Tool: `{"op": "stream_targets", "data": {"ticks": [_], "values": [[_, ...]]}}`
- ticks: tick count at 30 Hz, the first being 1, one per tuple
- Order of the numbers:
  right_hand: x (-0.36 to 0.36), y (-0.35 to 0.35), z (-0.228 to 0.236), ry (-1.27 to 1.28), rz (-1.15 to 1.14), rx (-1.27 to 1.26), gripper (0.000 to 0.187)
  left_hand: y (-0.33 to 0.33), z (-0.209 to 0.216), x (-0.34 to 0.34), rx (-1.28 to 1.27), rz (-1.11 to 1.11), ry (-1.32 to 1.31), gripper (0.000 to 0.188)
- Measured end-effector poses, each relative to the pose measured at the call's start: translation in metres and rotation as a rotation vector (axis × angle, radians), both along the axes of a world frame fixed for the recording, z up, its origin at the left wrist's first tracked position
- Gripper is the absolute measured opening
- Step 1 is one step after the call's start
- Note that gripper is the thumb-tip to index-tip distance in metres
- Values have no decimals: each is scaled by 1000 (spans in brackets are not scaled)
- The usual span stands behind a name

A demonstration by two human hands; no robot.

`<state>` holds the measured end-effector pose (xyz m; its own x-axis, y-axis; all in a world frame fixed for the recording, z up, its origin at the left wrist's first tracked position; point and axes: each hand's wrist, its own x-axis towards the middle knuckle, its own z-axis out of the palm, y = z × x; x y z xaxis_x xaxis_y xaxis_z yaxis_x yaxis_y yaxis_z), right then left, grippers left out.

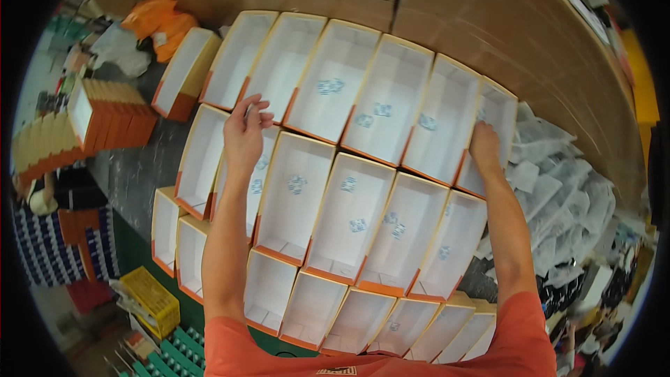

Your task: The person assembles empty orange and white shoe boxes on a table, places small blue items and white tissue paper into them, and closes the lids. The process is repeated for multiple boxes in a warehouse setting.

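Observation:
Open shoebox-like trays with white insides and orange-and-tan outsides stand in rows before me. Small white sachets with blue print lie on the floors of many of them, singly or in twos. My left hand hovers over the left part of the rows, its fingers half curled and apart, with nothing seen in it. At the right end of the back row, my right hand reaches down into a tray, fingers bunched together. A sachet shows just past its fingertips; whether the fingers hold another is hidden.
White translucent bags are heaped at right. Stacked orange-and-tan trays and an orange plastic bag are at far left. A yellow crate stands low left. Large brown cardboard rises behind the rows.

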<state>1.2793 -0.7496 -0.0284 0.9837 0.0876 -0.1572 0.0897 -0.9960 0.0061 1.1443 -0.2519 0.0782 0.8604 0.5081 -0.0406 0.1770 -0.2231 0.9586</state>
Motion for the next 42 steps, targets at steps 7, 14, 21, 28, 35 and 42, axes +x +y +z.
{"op": "stream_targets", "data": {"ticks": [7, 14, 21, 28, 35, 42], "values": [[-59, 123, 149, 140, -14, 1252, 15, 29, 0, 17, 482, -23, 131, 41], [-38, 301, 211, -164, 108, 1472, 31, -56, 60, -83, -19, 237, -97, 50], [-233, 70, 206, 104, -146, 1554, 21, -110, 68, -255, -46, 232, 24, 38], [-543, -321, 143, -572, -864, 552, 44, -193, 81, -304, -169, -1, 201, 41], [-621, -442, 82, 97, -850, 342, 84, -311, 107, -322, -182, -321, 175, 45], [-638, -413, 70, -43, -663, 303, 75, -405, 95, -414, -217, -454, 265, 46]]}}
